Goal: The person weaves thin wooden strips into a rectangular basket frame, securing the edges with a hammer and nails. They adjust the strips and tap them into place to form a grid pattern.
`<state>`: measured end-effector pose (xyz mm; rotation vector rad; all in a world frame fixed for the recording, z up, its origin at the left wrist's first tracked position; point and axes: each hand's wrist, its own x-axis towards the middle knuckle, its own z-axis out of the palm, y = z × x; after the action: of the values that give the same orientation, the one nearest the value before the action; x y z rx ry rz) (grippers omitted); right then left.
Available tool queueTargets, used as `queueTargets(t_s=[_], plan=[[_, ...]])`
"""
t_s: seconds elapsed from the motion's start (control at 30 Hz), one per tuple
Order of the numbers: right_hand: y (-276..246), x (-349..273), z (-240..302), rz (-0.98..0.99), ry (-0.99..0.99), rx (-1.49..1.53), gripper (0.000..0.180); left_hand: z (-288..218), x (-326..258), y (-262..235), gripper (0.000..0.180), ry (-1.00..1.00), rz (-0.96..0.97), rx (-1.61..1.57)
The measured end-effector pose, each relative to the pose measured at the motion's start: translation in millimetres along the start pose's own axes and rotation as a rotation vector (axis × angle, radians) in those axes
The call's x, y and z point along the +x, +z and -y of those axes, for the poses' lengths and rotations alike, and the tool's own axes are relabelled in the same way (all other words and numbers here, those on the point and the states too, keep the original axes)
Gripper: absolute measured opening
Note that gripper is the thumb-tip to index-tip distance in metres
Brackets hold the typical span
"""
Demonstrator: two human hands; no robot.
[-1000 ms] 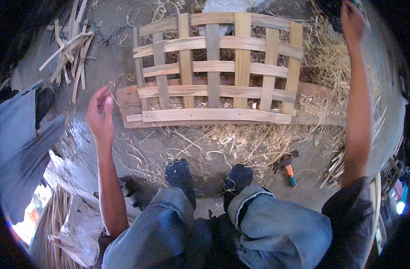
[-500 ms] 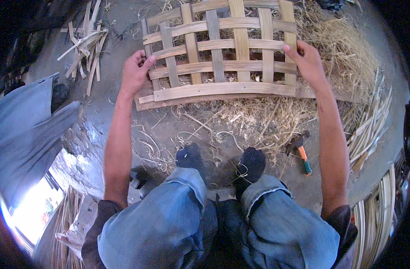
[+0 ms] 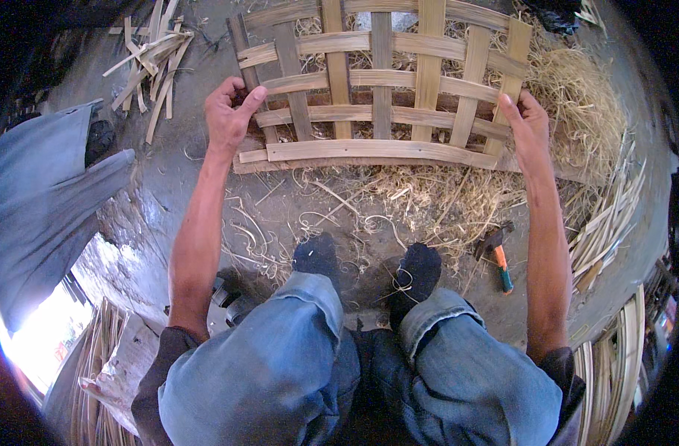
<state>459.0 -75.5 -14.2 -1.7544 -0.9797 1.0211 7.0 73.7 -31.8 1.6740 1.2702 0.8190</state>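
Between my hands is a woven lattice panel [image 3: 382, 78] of flat, pale and greyish bamboo-like strips, with square gaps. Its near edge is a wider strip [image 3: 377, 151] with small nail heads showing. My left hand [image 3: 228, 123] grips the panel's left edge, thumb on top and fingers curled behind. At the right edge my right hand [image 3: 531, 134] pinches the panel the same way, its fingers partly hidden. The panel slants, its right side lower in view. Under its near edge lies a wooden board [image 3: 249, 169].
A hammer [image 3: 501, 260] with an orange and green handle lies on the ground near my right foot [image 3: 420, 271]. Curly shavings [image 3: 581, 100] heap at the far right. Loose strips lie at far left [image 3: 161, 63] and right [image 3: 611, 204]. Blue cloth [image 3: 46, 171] hangs at left.
The panel has shifted right and turned slightly clockwise, its right side dropping lower in view. My right hand has moved right and nearer with it; my left hand has barely moved.
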Motion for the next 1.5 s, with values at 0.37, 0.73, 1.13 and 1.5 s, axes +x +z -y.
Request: queueTargets(t_s=[0.37,0.73,1.13,1.5], plan=[[-2.1,-19.7,-0.9,-0.001,-0.030,0.137,0.026,-14.4,-13.6,5.0,0.020,0.073,-0.086,-0.021],[15.9,0.0,26.9,0.009,0.054,-0.305,0.032,-25.6,2.3,20.9,0.035,-0.115,0.073,0.216],[15.3,-14.9,8.6,-0.093,0.037,0.185,0.040,7.2,-0.6,12.0,0.024,0.067,-0.020,-0.028],[3.3,-30.6,51.1,-0.082,-0.137,0.092,0.037,17.5,-8.4,12.6,0.024,0.123,-0.125,-0.287]])
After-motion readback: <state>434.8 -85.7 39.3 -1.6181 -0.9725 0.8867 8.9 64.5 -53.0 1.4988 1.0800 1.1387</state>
